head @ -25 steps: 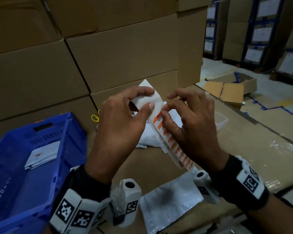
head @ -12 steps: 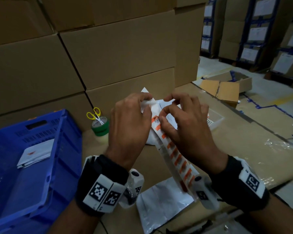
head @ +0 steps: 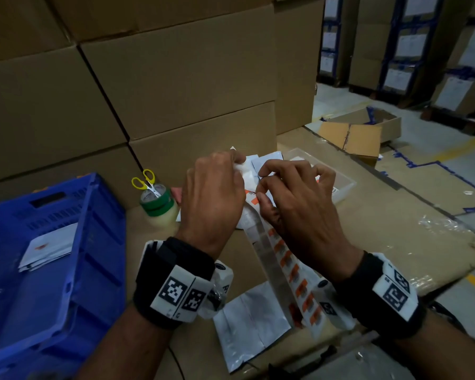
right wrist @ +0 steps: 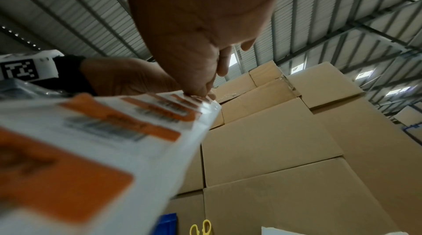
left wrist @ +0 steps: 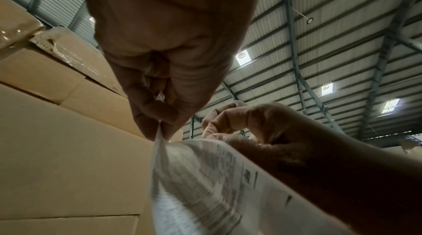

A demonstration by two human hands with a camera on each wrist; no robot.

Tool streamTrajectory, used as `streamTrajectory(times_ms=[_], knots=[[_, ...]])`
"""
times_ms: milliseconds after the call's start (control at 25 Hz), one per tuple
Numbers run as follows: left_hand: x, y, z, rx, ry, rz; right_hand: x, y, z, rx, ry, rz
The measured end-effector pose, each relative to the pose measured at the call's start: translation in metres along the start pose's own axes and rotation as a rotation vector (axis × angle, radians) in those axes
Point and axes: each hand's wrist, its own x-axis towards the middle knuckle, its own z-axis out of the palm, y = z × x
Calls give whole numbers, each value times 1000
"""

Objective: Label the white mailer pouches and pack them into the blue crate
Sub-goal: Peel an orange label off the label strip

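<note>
Our left hand (head: 213, 193) pinches the label strip (head: 285, 264) taut so our right hand (head: 294, 204) can pinch and peel one label off.

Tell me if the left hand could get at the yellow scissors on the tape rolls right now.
Probably not at once: the left hand is pinching the label strip. The path looks free, though; the yellow scissors lie uncovered on the tape rolls, just to its left.
</note>
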Motion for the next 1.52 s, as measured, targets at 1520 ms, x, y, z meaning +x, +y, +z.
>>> streamTrajectory(times_ms=[1520], knots=[[-10,-5,-11,-256,-117,51,22,11,-27,1154,34,793]])
